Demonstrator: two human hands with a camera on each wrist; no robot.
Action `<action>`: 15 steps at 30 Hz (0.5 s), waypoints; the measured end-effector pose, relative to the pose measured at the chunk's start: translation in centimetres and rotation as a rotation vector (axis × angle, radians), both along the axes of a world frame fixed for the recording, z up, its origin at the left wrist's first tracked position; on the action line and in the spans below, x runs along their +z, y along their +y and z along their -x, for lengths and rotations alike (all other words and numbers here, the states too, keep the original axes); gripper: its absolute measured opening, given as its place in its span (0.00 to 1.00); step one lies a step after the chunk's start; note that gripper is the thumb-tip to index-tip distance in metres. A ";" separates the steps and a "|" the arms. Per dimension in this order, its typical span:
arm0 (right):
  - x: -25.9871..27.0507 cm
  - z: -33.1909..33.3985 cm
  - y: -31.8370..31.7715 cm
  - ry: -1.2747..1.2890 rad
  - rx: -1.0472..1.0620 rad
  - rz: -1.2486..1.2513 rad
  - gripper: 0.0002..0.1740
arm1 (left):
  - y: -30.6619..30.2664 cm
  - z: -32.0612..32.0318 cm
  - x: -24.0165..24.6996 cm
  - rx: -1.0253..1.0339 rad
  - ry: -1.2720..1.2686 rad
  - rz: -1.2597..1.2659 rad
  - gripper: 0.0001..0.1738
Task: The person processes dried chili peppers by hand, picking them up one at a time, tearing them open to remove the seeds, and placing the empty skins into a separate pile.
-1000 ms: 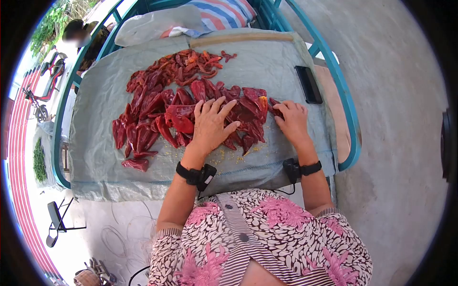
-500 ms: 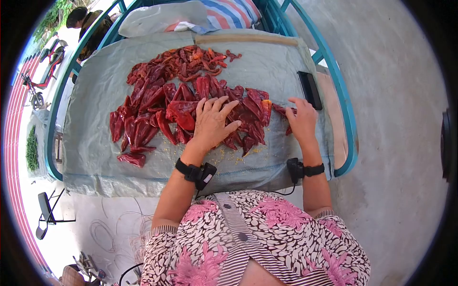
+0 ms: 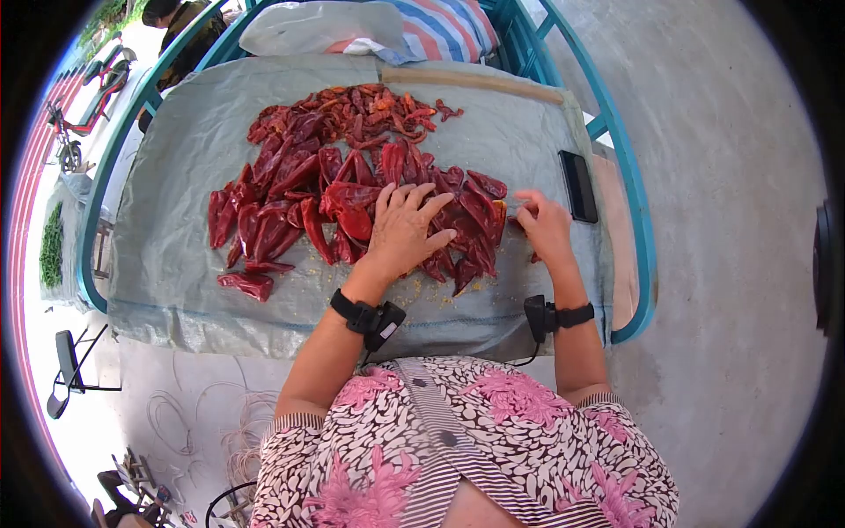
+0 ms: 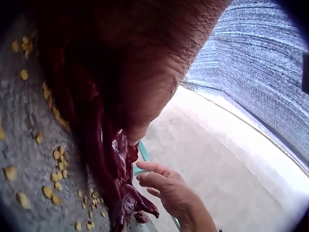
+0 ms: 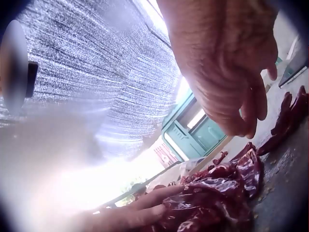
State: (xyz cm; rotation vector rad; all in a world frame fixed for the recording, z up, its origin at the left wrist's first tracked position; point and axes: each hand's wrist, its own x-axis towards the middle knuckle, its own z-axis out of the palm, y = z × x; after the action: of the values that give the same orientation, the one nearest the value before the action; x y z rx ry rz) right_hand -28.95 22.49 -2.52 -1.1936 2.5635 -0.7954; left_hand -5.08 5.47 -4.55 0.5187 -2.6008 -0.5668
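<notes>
Flattened dark-red peppers lie in a glossy heap on a grey-green woven sheet. My left hand rests on the heap's near right part, fingers spread. To its right, my right hand hovers with loosely bent fingers over a separate dark-red pepper, which it mostly covers in the head view. In the right wrist view, the fingertips hang above the sheet with nothing between them. Pale yellow seeds are scattered under the left hand's side of the heap.
Smaller shrivelled red peppers adjoin the heap at the back. A black phone lies near the right edge. Teal rails flank the sheet, and a striped bag sits behind. Another person is at far left.
My right hand has lifted off the separate pepper at the heap's right, and its fingers have bent more. My left hand stays on the heap. The head view has shifted slightly.
</notes>
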 end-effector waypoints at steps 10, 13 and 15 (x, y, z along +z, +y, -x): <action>-0.2 -2.4 -2.0 0.050 -0.003 -0.063 0.23 | 0.2 0.0 0.2 0.004 0.027 -0.025 0.35; 2.1 -1.4 -1.4 -0.007 -0.027 -0.135 0.21 | 0.1 -0.1 0.4 0.001 0.032 -0.033 0.35; 2.9 -0.7 -0.9 0.176 -0.055 -0.145 0.20 | 0.2 0.0 0.2 0.003 0.033 -0.036 0.35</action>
State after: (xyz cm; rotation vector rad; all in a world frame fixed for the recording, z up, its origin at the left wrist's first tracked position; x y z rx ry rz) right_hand -28.23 21.64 0.43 -1.2019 2.7516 -0.5243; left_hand -5.03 5.63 -4.33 0.5198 -2.5624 -0.6172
